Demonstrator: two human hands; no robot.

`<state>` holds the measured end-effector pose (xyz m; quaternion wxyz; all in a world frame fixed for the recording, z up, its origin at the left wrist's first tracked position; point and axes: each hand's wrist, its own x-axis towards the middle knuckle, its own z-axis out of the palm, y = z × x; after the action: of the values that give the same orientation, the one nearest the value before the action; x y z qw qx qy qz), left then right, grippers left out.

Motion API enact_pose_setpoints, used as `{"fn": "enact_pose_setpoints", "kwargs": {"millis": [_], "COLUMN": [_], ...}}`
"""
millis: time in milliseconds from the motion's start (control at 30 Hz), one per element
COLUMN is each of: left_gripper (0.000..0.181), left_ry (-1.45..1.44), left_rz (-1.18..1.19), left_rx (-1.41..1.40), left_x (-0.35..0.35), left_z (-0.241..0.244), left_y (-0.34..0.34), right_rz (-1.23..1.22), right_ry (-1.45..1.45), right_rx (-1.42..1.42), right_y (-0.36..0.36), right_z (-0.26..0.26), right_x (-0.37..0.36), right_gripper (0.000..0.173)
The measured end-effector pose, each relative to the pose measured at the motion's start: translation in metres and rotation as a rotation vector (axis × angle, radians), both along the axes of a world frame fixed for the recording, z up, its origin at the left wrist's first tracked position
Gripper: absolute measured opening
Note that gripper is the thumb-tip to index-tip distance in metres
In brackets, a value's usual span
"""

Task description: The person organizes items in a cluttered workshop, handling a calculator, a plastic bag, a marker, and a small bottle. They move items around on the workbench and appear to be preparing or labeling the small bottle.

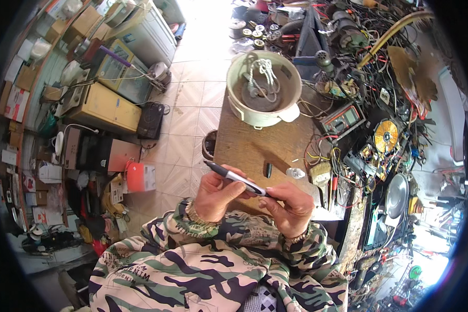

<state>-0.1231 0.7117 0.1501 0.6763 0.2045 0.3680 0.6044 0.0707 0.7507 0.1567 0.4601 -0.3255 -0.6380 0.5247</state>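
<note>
A silver-grey and black marker pen (234, 177) slants across in front of me, its black tapered end pointing up and left. My left hand (217, 195) grips the barrel with the thumb on top. At the lower right end, my right hand (290, 204) pinches the pen between thumb and fingers. Just beyond the hands, a small black cylindrical piece (268, 170) lies on the wooden bench (241, 144). To its right is a small clear bottle (295, 172). Farther back on the bench stands a whitish round appliance pot (236, 99) with a bundled white cord (266, 72) inside.
A digital multimeter (342, 120) sits right of the pot, beside tangled wires and parts. Nearer are a brush (320, 173) and a round metal lid (397, 195). On the left, a yellow cabinet (105, 107) and loaded shelves border the tiled floor (179, 144).
</note>
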Motion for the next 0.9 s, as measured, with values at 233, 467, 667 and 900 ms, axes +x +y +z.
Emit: {"fn": "enact_pose_setpoints", "kwargs": {"millis": [233,467,667,900], "left_gripper": [0.016,0.014,0.023,0.031], "left_ry": [0.327,0.461,0.763,0.953], "left_rz": [-0.138,-0.210,-0.180,-0.131], "left_rx": [0.225,0.098,0.156,0.184], "left_x": [0.011,0.021,0.028,0.033], "left_z": [-0.004,0.000,0.001,0.007], "left_y": [0.004,-0.001,-0.004,-0.006], "right_rz": [-0.011,0.037,0.129,0.207], "right_ry": [0.270,0.253,0.218,0.212], "right_rx": [-0.433,-0.553,-0.596,-0.619], "right_y": [-0.029,-0.050,-0.060,-0.064], "right_z": [-0.030,-0.027,-0.034,-0.038], "right_x": [0.011,0.010,0.016,0.016], "right_gripper": [0.025,0.027,0.030,0.027]}}
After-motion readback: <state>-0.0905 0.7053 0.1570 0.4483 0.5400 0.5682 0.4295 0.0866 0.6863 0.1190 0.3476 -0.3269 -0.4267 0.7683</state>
